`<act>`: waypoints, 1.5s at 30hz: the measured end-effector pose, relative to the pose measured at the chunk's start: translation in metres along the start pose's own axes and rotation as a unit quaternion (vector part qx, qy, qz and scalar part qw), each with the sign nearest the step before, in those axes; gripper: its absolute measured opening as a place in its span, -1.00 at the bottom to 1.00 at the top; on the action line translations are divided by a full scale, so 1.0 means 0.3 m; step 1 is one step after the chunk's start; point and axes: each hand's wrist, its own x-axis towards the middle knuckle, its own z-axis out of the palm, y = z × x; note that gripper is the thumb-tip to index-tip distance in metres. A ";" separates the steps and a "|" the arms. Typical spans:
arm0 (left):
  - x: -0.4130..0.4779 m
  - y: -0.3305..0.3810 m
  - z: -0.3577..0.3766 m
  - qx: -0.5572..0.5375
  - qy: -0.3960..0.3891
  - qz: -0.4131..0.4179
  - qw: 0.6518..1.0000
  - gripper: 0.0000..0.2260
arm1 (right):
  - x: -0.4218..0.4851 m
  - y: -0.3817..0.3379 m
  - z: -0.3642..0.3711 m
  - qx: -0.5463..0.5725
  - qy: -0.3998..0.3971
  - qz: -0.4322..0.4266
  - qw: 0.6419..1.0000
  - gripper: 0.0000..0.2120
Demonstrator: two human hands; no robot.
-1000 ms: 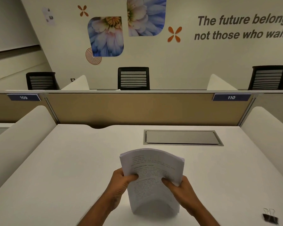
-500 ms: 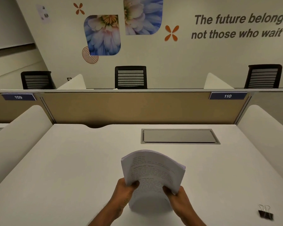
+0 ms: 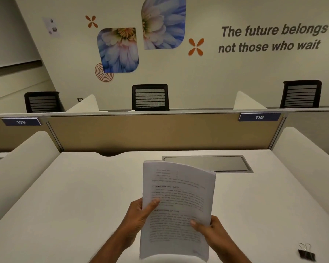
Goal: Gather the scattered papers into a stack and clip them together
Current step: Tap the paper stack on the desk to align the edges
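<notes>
Fingers [image 3: 150, 205] of both hands pinch the white printed paper stack [image 3: 179, 202]; sheets could slip when reaching right for the black metal clip [image 3: 306, 253]

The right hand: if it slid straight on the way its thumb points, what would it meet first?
Right hand points up-left across the white printed paper stack, which it already grips; going on, it would probably meet the left hand on the opposite edge. Depth is uncertain.
</notes>
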 end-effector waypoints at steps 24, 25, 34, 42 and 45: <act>-0.055 0.186 0.169 0.066 -0.196 -0.072 0.976 -0.57 | -0.234 0.053 -0.158 0.247 -0.114 0.086 0.958 -0.16; -0.049 0.187 0.168 0.074 -0.202 -0.071 0.974 -0.59 | -0.238 0.054 -0.156 0.260 -0.131 0.084 0.953 -0.21; 0.013 0.224 0.129 0.118 -0.282 -0.069 0.950 -0.63 | -0.279 -0.071 -0.243 0.193 0.009 0.014 0.981 -0.48; 0.018 0.229 0.149 0.195 -0.381 -0.099 0.898 -0.66 | -0.284 -0.391 -0.339 -0.199 -0.073 -0.056 0.976 -0.63; 0.018 0.235 0.205 0.209 -0.383 -0.092 0.895 -0.69 | -0.241 -0.357 -0.303 -0.213 -0.066 -0.049 0.974 -0.57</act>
